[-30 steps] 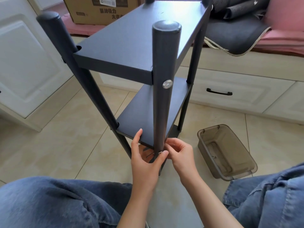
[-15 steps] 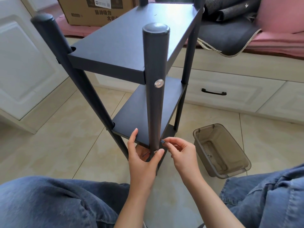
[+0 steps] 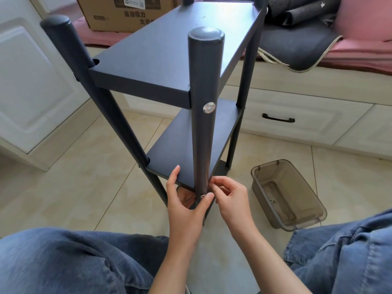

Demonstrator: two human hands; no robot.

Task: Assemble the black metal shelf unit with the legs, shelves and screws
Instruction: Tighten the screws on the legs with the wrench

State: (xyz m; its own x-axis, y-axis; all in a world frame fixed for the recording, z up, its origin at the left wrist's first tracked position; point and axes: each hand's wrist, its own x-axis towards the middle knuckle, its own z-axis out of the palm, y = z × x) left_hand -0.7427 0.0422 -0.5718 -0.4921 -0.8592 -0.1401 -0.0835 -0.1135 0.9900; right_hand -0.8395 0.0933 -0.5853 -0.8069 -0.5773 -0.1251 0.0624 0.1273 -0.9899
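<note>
1. Screw (image 3: 203, 196) sits in the near leg (image 3: 204, 115) at the middle shelf (image 3: 186, 151), at 6 o'clock from the fitted upper screw (image 3: 209, 107)
2. Left hand (image 3: 186, 205) steadies the joint: forefinger straight along the shelf edge, thumb pressed by the screw head
3. Right hand (image 3: 230, 194) has its fingers curled in a pinch beside the leg; whether they hold anything I cannot tell
4. Advice: keep the shelf hole lined up and start the thread square, without forcing it
5. Cardboard box (image 3: 127, 13) at 11 o'clock bears printing too blurred to read
</note>
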